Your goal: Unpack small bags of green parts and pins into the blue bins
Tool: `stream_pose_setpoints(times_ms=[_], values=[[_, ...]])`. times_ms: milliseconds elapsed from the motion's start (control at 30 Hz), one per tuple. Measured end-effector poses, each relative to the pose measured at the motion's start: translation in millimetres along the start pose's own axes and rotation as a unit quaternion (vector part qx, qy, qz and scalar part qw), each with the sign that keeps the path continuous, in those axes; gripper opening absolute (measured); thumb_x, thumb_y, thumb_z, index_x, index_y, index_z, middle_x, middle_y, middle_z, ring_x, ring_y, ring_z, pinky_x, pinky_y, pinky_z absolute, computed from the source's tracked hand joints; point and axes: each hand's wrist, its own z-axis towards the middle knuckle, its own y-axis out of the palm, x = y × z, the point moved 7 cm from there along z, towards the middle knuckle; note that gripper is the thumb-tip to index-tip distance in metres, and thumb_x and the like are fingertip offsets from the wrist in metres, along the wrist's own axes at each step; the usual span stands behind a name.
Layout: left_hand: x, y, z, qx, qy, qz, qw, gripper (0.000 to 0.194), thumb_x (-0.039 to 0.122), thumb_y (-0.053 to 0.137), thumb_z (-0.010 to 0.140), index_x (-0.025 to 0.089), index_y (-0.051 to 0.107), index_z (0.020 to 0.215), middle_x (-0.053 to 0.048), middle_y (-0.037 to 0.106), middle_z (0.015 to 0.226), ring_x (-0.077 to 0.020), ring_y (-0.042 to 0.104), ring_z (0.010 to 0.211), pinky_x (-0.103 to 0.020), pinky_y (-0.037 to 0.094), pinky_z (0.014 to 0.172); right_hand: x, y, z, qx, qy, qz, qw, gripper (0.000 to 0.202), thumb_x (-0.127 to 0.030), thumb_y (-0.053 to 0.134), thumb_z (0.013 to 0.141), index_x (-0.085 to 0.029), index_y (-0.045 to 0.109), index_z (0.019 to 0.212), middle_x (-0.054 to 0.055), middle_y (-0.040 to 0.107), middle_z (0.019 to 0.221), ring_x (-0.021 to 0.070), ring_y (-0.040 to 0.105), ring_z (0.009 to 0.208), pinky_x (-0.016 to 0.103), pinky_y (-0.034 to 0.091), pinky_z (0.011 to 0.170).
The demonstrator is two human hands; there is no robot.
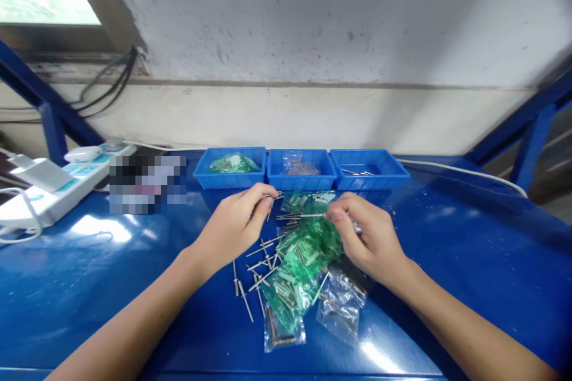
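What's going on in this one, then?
A person is handling rivets at a blue table. The right hand grips rivets that point left over a pile of green bags; the left hand, pinched nearby, seems to hold one too. Loose rivets lie left of the pile, clear bags at its near side. Behind stand three blue bins: green bags in the left, clear ones in the middle, a few rivets in the right.

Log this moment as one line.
left hand: fingertips together, grip unclear | right hand: pinching metal pin | on blue table: green bags, loose pins, clear bags | behind: three blue bins
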Motion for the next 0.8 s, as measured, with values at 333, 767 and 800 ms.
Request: stream_pose_setpoints(times_ms=[333, 767, 800], values=[[-40.3, 21.7, 3.9, -0.094, 0.077, 0.136, 0.983, 0.019, 0.022, 0.048, 0.089, 0.024, 0.063, 0.1, -0.007, 0.048, 0.115, -0.023, 0.049, 0.103, -0.044, 0.044, 0.09, 100.8, -65.0, 4.3, 0.155, 0.209, -0.23, 0.938, 0.047, -0.04, 0.059, 0.08, -0.013, 0.046, 0.117, -0.003, 0.052, 0.058, 0.0161, 0.051, 0.05, 0.03, 0.039, 0.053], [-11.8, 1.6, 3.3, -0.072, 0.053, 0.041, 0.995, 0.015, 0.023, 0.041, 0.094, 0.018, 0.055, 0.09, -0.003, 0.058, 0.086, -0.0175, 0.052, 0.084, -0.033, 0.045, 0.077, -7.8, 30.1, -3.5, -0.075, -0.04, -0.077, 0.993, 0.028, -0.026, 0.051, 0.088, -0.014, 0.057, 0.112, 0.008, 0.06, 0.085, 0.0186, 0.055, 0.079, 0.033, 0.046, 0.071], [-7.4, -0.1, 2.9, -0.062, 0.057, 0.021, 0.996, 0.015, 0.023, 0.041, 0.094, 0.019, 0.055, 0.091, -0.002, 0.059, 0.087, -0.017, 0.053, 0.084, -0.032, 0.045, 0.077, -9.2, 29.3, -3.5, -0.07, -0.049, -0.084, 0.993, 0.028, -0.025, 0.052, 0.087, -0.013, 0.058, 0.111, 0.009, 0.06, 0.087, 0.0192, 0.054, 0.08, 0.034, 0.046, 0.071]])
